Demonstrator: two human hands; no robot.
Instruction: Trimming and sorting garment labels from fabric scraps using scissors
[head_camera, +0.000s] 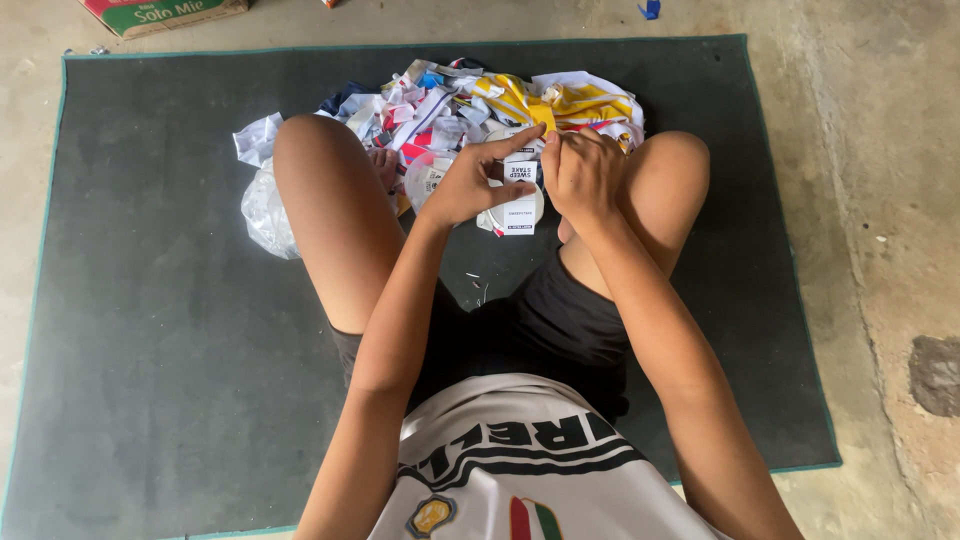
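Both hands pinch one small white printed label (519, 190): left hand (468, 185) grips its side, right hand (583, 172) its top edge, just before the scrap pile (480, 105); peeling likely goes best slowly, held taut.

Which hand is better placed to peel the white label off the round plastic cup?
Probably the right hand: its fingertips pinch the white label's top edge, while the left hand cradles the round clear plastic cup.

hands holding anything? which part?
Yes. The left hand grips a small white cup-like container with a printed label by its side and rim; the right hand pinches at the label's top edge.
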